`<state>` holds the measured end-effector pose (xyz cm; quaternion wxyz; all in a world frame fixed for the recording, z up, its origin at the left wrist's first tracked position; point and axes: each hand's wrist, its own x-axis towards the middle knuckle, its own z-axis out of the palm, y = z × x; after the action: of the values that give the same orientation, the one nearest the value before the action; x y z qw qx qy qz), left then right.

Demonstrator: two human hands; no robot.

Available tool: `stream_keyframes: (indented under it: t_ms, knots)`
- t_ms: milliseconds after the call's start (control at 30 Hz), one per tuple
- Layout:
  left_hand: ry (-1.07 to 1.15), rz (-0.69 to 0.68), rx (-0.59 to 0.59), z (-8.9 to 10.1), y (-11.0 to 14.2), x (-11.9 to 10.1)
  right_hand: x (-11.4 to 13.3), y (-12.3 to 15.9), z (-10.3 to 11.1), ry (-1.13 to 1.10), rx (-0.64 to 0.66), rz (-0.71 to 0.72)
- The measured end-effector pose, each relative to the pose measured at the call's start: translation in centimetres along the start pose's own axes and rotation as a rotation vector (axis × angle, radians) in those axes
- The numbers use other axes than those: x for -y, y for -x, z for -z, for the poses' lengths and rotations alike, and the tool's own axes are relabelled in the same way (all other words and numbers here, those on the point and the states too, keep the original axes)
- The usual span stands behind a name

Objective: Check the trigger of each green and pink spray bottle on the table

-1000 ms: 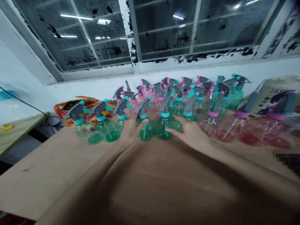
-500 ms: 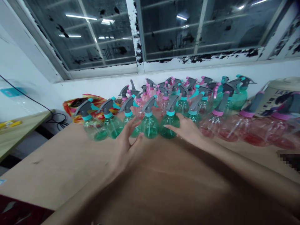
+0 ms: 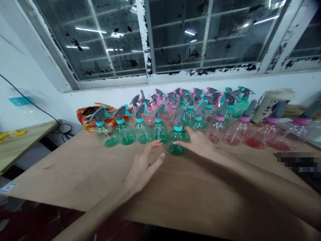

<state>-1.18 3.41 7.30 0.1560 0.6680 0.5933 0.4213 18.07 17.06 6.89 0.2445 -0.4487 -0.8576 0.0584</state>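
Observation:
My right hand [image 3: 200,143] grips a green spray bottle [image 3: 178,142] around its right side, the thumb across the front. This bottle has a turquoise collar and a grey trigger head, and it stands slightly nearer to me than the row. To its left my left hand [image 3: 144,165] is open, thumb and fingers apart, holding nothing. Its fingertips are just in front of another green spray bottle [image 3: 159,130]; I cannot tell whether they touch it. More green bottles [image 3: 125,134] continue leftward, each with some green liquid. Right of my hand stand pink bottles [image 3: 255,137] with red liquid.
Behind the front row, more pink and green spray bottles crowd against the wall under the window [image 3: 180,36]. A red and yellow bag [image 3: 84,117] lies at the left end, a printed beige container [image 3: 269,103] at the right. The wooden table's [image 3: 75,167] near edge shows below.
My right hand has drawn the green bottle slightly toward me, out of the row. My left hand has pulled back from the bottles and moved right. The camera view has shifted.

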Motion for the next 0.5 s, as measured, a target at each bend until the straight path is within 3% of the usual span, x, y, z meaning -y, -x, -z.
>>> stream_keyframes:
  t_ms: [233, 333, 500]
  knots:
    - [0.049, 0.01, 0.067, -1.9, -1.8, -1.5, 2.5, 5.2, 1.4, 0.032, -0.025, 0.172]
    - [0.099, -0.019, 0.116, -2.4, -2.1, -3.2, 3.4, 7.2, 1.7, -0.009, -0.042, 0.227]
    - [0.227, -0.057, 0.105, -3.1, -1.1, -6.5, 4.4, 10.2, 1.6, 0.014, -0.181, 0.335]
